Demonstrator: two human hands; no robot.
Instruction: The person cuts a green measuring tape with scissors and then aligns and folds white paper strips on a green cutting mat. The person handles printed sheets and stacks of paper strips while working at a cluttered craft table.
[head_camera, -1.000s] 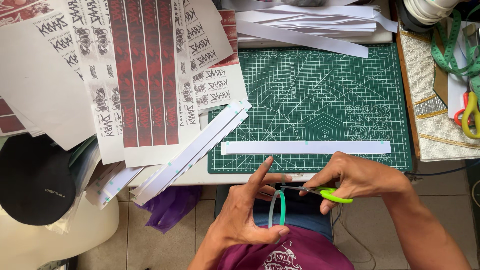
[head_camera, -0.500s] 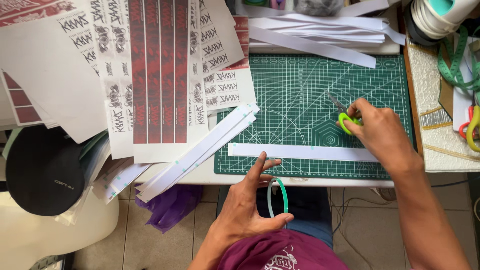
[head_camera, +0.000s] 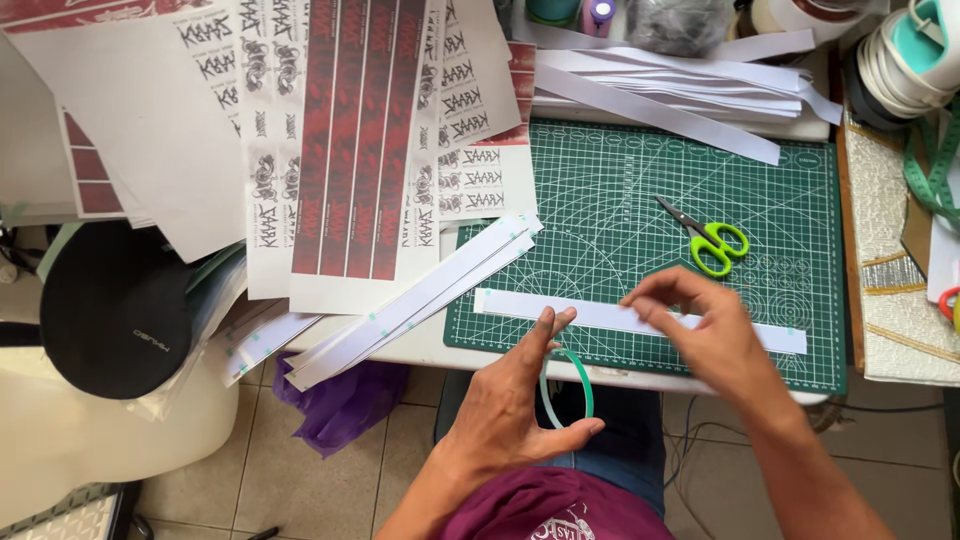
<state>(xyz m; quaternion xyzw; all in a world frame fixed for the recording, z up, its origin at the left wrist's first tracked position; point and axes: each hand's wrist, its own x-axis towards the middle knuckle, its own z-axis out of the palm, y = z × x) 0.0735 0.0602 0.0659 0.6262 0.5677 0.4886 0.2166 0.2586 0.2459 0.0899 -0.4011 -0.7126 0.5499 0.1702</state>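
A: Quick tally, what's on the bench?

B: 1 green cutting mat (head_camera: 640, 200), 1 pr green-handled scissors (head_camera: 708, 238), 1 white paper strip (head_camera: 640, 318) flat on the mat

A: Hands?

B: 2, left hand (head_camera: 515, 400) & right hand (head_camera: 700, 325). 1 thin green ring (head_camera: 567, 388) at the left

A: Other paper?

B: 1 pile of white strips (head_camera: 680, 85) at the back, 1 bundle of long strips (head_camera: 420, 300) on the diagonal; can't count singles in either. 1 printed sheet w/ 4 red bands (head_camera: 355, 140)

A: Rest?

B: 1 black cap (head_camera: 115, 310), 1 purple bag (head_camera: 345, 405) on the floor
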